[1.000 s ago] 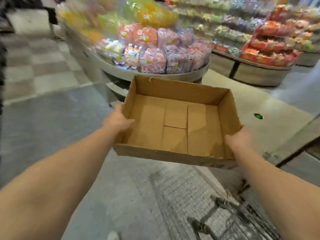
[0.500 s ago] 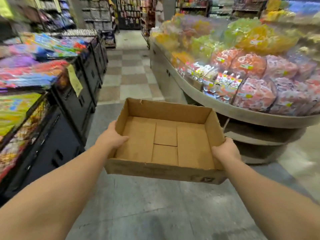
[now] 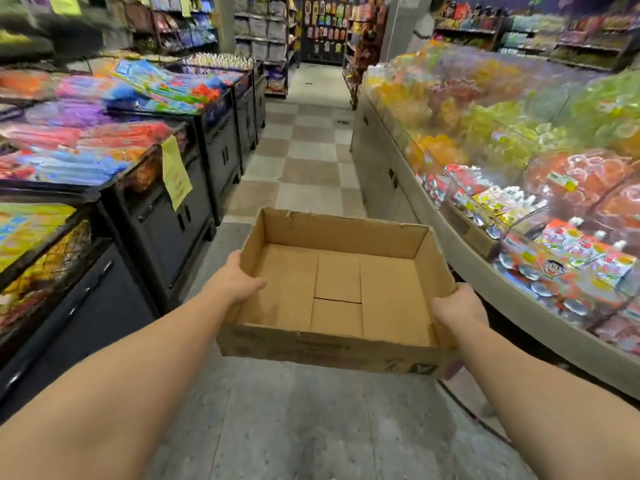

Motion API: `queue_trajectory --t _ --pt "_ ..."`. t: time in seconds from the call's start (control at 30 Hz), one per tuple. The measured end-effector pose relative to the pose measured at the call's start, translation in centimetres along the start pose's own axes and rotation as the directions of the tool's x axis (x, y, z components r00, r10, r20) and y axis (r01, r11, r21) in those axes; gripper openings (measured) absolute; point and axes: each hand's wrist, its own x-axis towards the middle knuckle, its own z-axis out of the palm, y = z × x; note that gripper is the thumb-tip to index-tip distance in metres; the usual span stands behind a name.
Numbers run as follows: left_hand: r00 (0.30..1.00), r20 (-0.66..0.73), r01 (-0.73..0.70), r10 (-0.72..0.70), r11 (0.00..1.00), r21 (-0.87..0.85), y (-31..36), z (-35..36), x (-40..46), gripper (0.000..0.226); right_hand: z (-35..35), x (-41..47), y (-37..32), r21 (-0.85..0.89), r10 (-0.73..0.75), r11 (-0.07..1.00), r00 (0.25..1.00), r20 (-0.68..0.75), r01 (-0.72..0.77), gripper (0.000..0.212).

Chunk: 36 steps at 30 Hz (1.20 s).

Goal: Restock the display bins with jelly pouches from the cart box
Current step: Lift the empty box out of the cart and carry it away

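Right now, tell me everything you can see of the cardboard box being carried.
The shallow brown cardboard box is an open-topped tray with low walls, its far rim slightly ragged. It is empty: the bare floor shows folded flaps meeting at seams. Faded print marks the near outer wall. It is held roughly level in the aisle above the grey floor. The left hand has a grip on its left wall, thumb inside; the right hand has a grip on the right wall. Nothing else touches it.
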Motion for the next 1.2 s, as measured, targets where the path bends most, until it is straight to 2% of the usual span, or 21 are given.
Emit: queue_trajectory --t 0.23,0.4,0.57,0.77,0.97,1.07,1.2 --pt "0.986 -0.104 0.125 -0.128 0.992 -0.030 3.3 -4.1 16.0 0.095 6.1 14.7 -16.5 -0.013 -0.193 0.981 0.978 0.083 0.195 0.047" --pt "0.981 -0.147 0.122 -0.128 0.991 -0.051 5.1 -6.1 29.7 0.096 12.5 24.6 -26.2 -0.025 -0.259 0.965 0.961 0.098 0.262 0.050" --pt "0.988 -0.115 0.100 -0.102 0.995 -0.025 8.4 -8.7 45.4 0.102 18.2 34.6 -36.0 -0.019 -0.220 0.974 0.968 0.122 0.224 0.055" --pt "0.997 -0.064 0.036 -0.034 0.999 0.023 15.9 -11.8 63.4 0.104 21.4 46.0 -46.4 0.025 -0.182 0.983 0.977 0.107 0.181 0.048" --pt "1.000 -0.009 0.014 -0.013 0.999 0.031 22.6 -10.4 80.6 0.108 25.4 58.8 -53.8 0.091 -0.094 0.992 0.991 0.095 0.086 0.051" --pt "1.000 -0.011 0.017 -0.016 0.999 0.051 25.7 -9.1 89.5 0.105 28.2 66.8 -58.4 0.092 -0.089 0.993 0.992 0.091 0.080 0.049" --pt "0.997 -0.020 0.078 -0.078 0.997 0.018 30.0 -9.7 100.3 0.101 30.6 77.0 -66.7 0.083 -0.110 0.992 0.982 0.155 0.098 0.051"
